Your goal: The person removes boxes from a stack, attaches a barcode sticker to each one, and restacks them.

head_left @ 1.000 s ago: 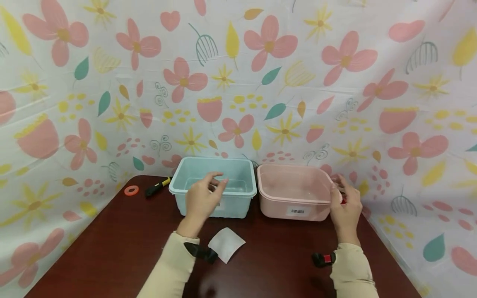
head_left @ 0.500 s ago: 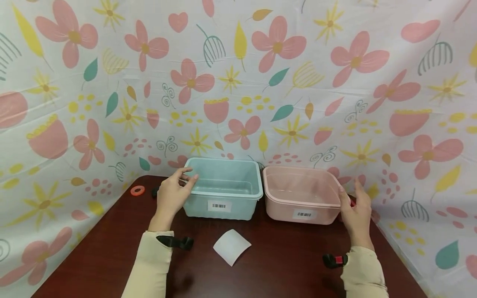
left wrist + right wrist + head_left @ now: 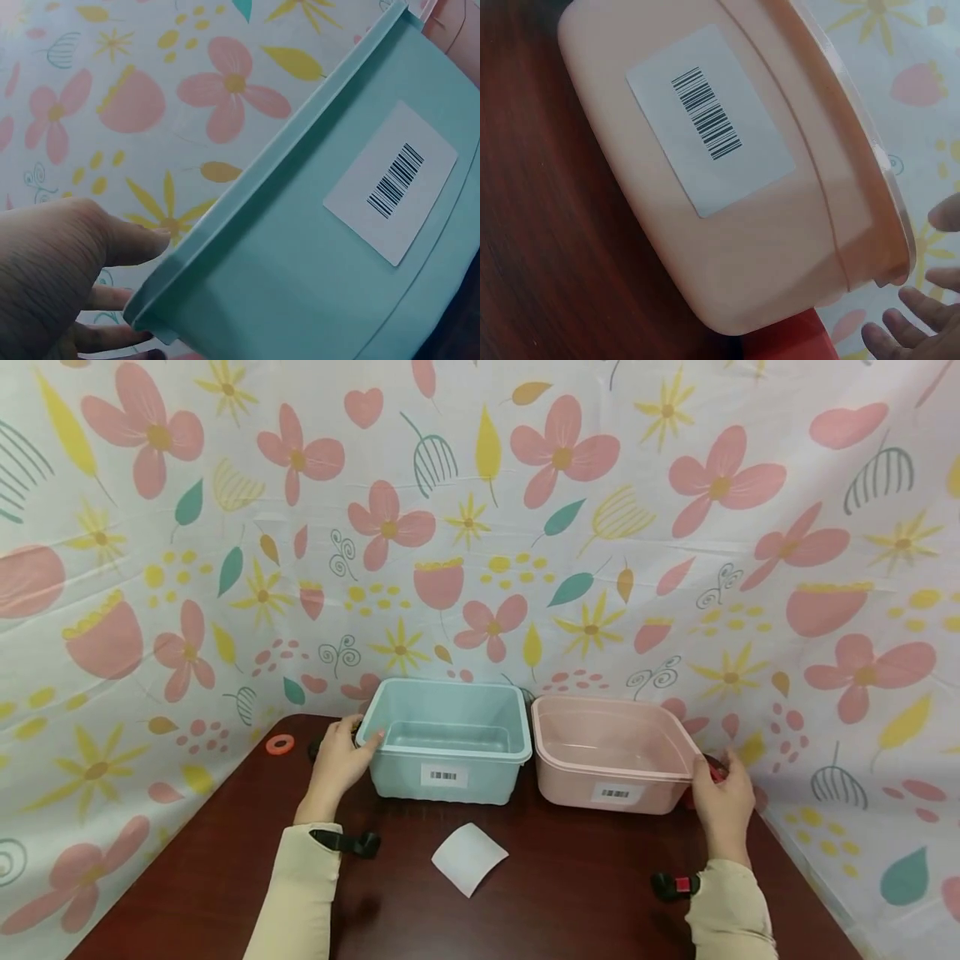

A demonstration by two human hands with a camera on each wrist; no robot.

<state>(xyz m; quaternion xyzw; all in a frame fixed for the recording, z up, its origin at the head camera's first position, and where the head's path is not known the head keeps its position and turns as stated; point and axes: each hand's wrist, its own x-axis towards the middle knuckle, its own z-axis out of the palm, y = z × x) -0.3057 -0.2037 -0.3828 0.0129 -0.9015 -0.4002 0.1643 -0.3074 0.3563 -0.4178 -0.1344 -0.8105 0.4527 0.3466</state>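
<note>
A light blue plastic bin (image 3: 444, 714) with a barcode label (image 3: 394, 184) on its front stands at the back of the dark table. My left hand (image 3: 339, 764) holds its left front corner, thumb over the rim (image 3: 202, 225) and fingers outside. To the right stands a pink bin (image 3: 600, 735), also labelled with a barcode (image 3: 705, 112). My right hand (image 3: 725, 797) is at its right front corner. In the right wrist view its fingers (image 3: 922, 307) are spread close to the rim's end, and the thumb (image 3: 946, 214) stands apart from the rim.
A curled white sheet (image 3: 469, 858) lies in front of the bins. At the left rear is an orange ring (image 3: 280, 744), near a dark object mostly hidden by my left hand. A red item (image 3: 795, 337) sits beside the pink bin. Floral cloth (image 3: 480, 527) hangs behind.
My left hand has moved left from in front of the blue bin to its left corner and taken hold there. The right hand stays by the pink bin's corner. The head view has shifted slightly.
</note>
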